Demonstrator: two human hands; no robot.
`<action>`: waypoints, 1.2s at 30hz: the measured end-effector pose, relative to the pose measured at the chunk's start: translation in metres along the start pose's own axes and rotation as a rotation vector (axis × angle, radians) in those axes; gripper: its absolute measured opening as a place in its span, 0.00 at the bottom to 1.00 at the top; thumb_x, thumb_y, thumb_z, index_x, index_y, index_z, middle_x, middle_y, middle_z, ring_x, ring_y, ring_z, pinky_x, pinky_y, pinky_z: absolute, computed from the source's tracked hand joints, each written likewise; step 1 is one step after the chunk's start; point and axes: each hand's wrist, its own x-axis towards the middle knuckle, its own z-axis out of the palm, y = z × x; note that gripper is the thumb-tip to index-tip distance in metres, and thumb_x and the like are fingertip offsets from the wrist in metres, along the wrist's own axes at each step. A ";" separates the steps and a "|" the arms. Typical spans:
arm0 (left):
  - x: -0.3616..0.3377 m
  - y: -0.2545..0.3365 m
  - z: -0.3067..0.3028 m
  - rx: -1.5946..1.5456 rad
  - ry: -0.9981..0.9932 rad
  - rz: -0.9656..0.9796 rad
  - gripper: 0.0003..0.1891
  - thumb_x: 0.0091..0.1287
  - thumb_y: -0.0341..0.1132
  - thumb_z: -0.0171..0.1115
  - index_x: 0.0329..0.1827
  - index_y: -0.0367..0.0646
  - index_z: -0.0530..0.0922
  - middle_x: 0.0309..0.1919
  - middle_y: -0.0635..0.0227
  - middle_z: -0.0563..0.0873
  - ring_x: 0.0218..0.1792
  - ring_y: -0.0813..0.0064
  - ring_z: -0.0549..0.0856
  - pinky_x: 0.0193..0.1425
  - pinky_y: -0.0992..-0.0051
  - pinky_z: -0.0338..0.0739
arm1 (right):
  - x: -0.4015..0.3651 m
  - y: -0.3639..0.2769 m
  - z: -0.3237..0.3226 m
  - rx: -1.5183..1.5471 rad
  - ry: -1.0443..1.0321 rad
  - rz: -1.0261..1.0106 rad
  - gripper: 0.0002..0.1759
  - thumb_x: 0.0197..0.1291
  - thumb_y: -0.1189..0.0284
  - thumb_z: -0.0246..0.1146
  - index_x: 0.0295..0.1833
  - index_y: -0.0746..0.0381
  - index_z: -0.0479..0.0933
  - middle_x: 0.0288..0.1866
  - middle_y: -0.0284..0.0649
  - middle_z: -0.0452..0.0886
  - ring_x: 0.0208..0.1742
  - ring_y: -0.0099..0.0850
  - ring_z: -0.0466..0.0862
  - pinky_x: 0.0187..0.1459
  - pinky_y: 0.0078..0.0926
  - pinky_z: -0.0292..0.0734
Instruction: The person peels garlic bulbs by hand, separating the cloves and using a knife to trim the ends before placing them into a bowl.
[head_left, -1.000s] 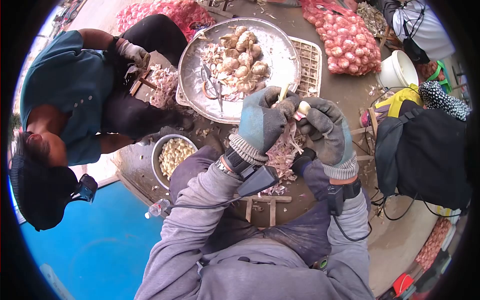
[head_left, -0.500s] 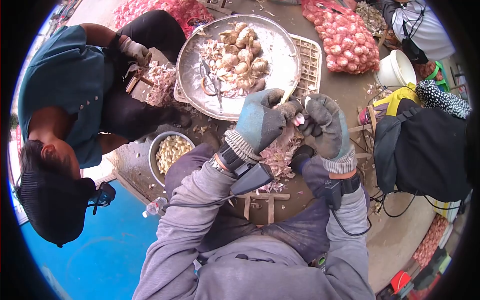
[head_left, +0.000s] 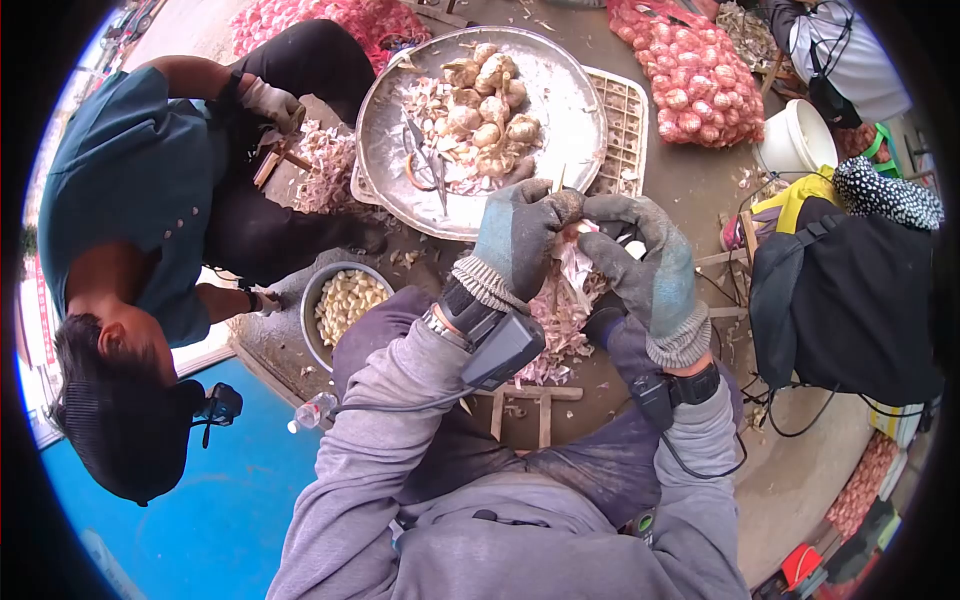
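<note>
My left hand (head_left: 522,240), in a blue-grey work glove, is closed around a garlic bulb (head_left: 572,232); its stem pokes up above the fingers, and most of it is hidden by the glove. Papery pinkish skin (head_left: 575,268) hangs loose beneath. My right hand (head_left: 648,265), gloved alike, pinches at the bulb with thumb and fingertips, while a white peeled garlic clove (head_left: 636,249) shows among its curled fingers. Just beyond is a round metal pan (head_left: 570,120) with whole garlic bulbs (head_left: 490,110), loose skins and scissors (head_left: 425,160).
A bowl of peeled cloves (head_left: 345,305) stands left of my knee. Skins (head_left: 555,335) litter the ground between my legs. At left sits a co-worker (head_left: 130,200) with a gloved hand. Net sacks of garlic (head_left: 690,80), a white bucket (head_left: 797,138) and a dark bag (head_left: 850,310) lie right.
My right hand has turned and its fingers now reach over to the bulb. Loose skin hangs down and a white clove shows in the right hand. The co-worker's head has shifted slightly.
</note>
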 end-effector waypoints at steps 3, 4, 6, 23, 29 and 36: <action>0.001 -0.004 0.001 0.456 0.007 0.399 0.09 0.75 0.26 0.60 0.51 0.33 0.85 0.34 0.64 0.87 0.38 0.75 0.86 0.43 0.75 0.79 | 0.000 -0.001 0.002 0.187 0.100 0.132 0.13 0.65 0.78 0.72 0.54 0.66 0.83 0.37 0.28 0.81 0.33 0.14 0.77 0.35 0.14 0.74; 0.001 -0.003 0.003 0.498 0.054 0.614 0.08 0.75 0.26 0.60 0.50 0.33 0.85 0.35 0.63 0.87 0.38 0.74 0.86 0.44 0.73 0.80 | 0.000 -0.004 0.000 0.459 0.131 0.355 0.12 0.66 0.78 0.72 0.53 0.66 0.84 0.35 0.29 0.81 0.30 0.14 0.76 0.32 0.14 0.73; 0.001 0.001 0.006 0.415 0.043 0.575 0.08 0.76 0.27 0.60 0.50 0.33 0.85 0.36 0.62 0.88 0.39 0.73 0.86 0.45 0.72 0.80 | 0.002 -0.002 -0.010 0.526 0.113 0.357 0.11 0.67 0.76 0.71 0.53 0.66 0.84 0.34 0.28 0.81 0.29 0.13 0.76 0.30 0.13 0.71; -0.006 0.020 0.016 0.147 0.001 0.099 0.12 0.70 0.33 0.70 0.52 0.35 0.87 0.41 0.69 0.91 0.43 0.82 0.85 0.51 0.77 0.80 | 0.005 -0.010 -0.037 0.344 0.071 0.391 0.16 0.68 0.62 0.72 0.51 0.64 0.85 0.34 0.27 0.83 0.26 0.14 0.77 0.26 0.12 0.69; -0.014 0.027 0.024 0.140 -0.027 0.055 0.08 0.69 0.28 0.71 0.48 0.35 0.86 0.40 0.70 0.89 0.42 0.83 0.83 0.53 0.76 0.79 | 0.001 -0.007 -0.032 0.468 0.064 0.445 0.18 0.69 0.59 0.71 0.51 0.65 0.85 0.34 0.30 0.84 0.26 0.14 0.78 0.25 0.11 0.70; -0.012 0.022 0.014 0.230 -0.072 0.608 0.11 0.63 0.29 0.73 0.48 0.39 0.86 0.38 0.62 0.88 0.40 0.64 0.86 0.49 0.68 0.79 | -0.002 0.008 -0.048 0.756 -0.121 0.478 0.19 0.71 0.59 0.68 0.51 0.67 0.83 0.32 0.34 0.85 0.22 0.15 0.79 0.20 0.11 0.69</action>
